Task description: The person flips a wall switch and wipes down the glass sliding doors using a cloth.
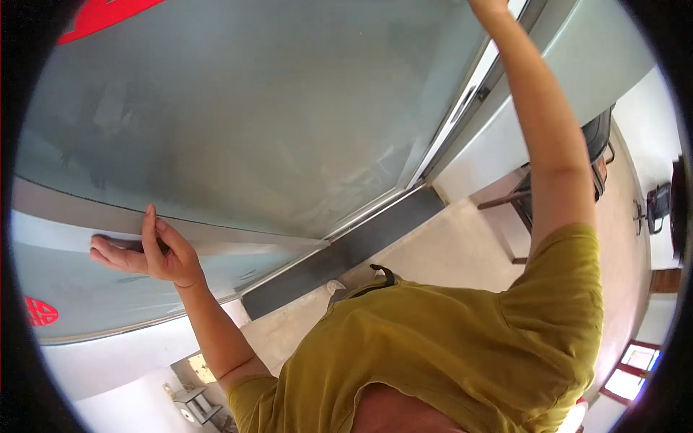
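**At the frosted glass panel (253,108), both arms out**

Reaches to picture left with the left grip (164,261), set against the pale metal stile (72,213) along the panel's near edge. Points forefinger and thumb upward over the stile, well apart from the other fingers, stretched out to the left. Under those fingers, a dark patch (136,245): cannot tell whether handle, held object or shadow. Cannot tell either whether gripping firmly or only touching.

Lifts the right arm up beside the white door frame (462,108). Loses most of the right grip (489,6) past the top edge of the view; cannot tell whether open or closed.

Between the arms, in the upper middle: the glass panel, cloudy grey-green with smeary marks. Beyond the stile, lower left: a second glass panel (94,303), with a red cut-out sticker (41,312) at the far left. At the top left corner, a larger red decal (108,16).

Along the panels' foot, a dark threshold strip (346,256); next to it, a pale floor (433,242). Wears a mustard-green T-shirt (447,332). Behind the right arm, partly hidden, a dark chair (599,133). At lower right, a brown-framed window (639,357).
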A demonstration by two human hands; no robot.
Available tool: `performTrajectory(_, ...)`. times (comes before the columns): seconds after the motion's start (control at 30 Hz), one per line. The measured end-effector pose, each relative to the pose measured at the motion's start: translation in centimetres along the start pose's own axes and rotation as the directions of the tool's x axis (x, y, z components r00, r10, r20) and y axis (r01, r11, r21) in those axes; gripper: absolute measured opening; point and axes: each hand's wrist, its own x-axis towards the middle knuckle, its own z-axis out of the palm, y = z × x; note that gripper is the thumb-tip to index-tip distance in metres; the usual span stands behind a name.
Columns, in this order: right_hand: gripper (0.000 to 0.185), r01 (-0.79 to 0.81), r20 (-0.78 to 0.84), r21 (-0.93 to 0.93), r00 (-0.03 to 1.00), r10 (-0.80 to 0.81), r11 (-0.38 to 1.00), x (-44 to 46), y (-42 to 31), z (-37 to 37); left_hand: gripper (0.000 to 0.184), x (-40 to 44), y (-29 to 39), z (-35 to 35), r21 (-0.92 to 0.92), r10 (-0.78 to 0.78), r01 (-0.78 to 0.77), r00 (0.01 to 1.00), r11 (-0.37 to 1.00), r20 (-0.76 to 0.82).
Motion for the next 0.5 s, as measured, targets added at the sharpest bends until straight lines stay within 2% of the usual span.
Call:
performTrajectory(0.07,0.046,-0.228,0.031,0.034,0.973,0.227,0.973,-6.6,0.7,-1.1,0.019,0.0,-0.2,-0.1,-0.006,0.014,-0.014,1.0,1.0,-0.007)
performTrajectory(0.13,0.049,-0.484,0.058,-0.034,0.872,0.486,0.874,-12.6,-0.5,-1.9,0.019,-0.1,-0.3,-0.1,-0.034,0.019,-0.019,1.0,0.999,-0.01)
performTrajectory(0.17,0.053,-0.48,0.127,-0.02,0.869,0.478,0.877,-15.7,0.2,-2.0,0.019,-0.1,-0.3,-0.2,-0.049,0.015,-0.016,1.0,0.999,-0.024)
performTrajectory(0.2,0.053,-0.492,0.119,-0.044,0.862,0.493,0.87,-18.3,-0.8,-2.4,0.019,-0.2,-0.4,-0.3,-0.073,0.03,-0.031,0.999,0.997,-0.021)
performTrajectory(0.33,0.049,-0.777,-0.049,-0.031,0.629,0.776,0.629,-26.9,-7.0,-1.3,0.019,-0.5,-1.0,-0.6,-0.218,0.044,-0.048,0.999,0.975,-0.024)
performTrajectory(0.4,0.05,-0.94,-0.087,-0.066,0.339,0.937,0.334,-33.3,-9.9,0.1,0.018,-1.2,-1.9,-0.5,-0.271,0.05,-0.057,0.998,0.961,-0.035)
performTrajectory(0.47,0.051,-1.0,-0.058,-0.029,-0.008,0.998,-0.01,-37.7,-14.6,0.6,0.017,-1.7,-2.9,-0.4,-0.375,0.149,-0.128,0.988,0.918,0.027)
performTrajectory(0.5,0.053,-0.995,-0.038,-0.006,-0.099,0.994,-0.099,-40.1,-17.4,1.2,0.018,-1.6,-2.3,-0.6,-0.417,0.085,-0.068,0.996,0.906,0.023)
